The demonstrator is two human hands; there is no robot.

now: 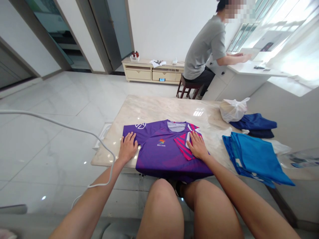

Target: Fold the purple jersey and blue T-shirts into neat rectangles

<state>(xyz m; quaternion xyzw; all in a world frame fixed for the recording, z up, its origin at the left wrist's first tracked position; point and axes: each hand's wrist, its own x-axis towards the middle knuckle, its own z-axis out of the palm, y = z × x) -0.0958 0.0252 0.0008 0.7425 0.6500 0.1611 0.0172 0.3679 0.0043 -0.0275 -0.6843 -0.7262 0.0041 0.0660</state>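
A purple short-sleeved jersey (157, 156) lies front up on the marble-topped table (149, 106), its neck pointing away from me and its lower part hanging over the near edge. On the edge of the sleeve at the left rests my left hand (128, 146), fingers stretched out and nothing gripped. My right hand (198, 145) lies flat with spread fingers on the other sleeve, which is pink and purple striped and folded inward across the chest. A small orange and green logo shows between the hands.
Folded blue garments (256, 156), dark blue clothing (259, 122) and a white plastic bag (234, 108) occupy the table's right side, near a clear bottle (299, 157). A white cable (62, 124) crosses the left. A person in grey (205, 46) sits on a stool beyond.
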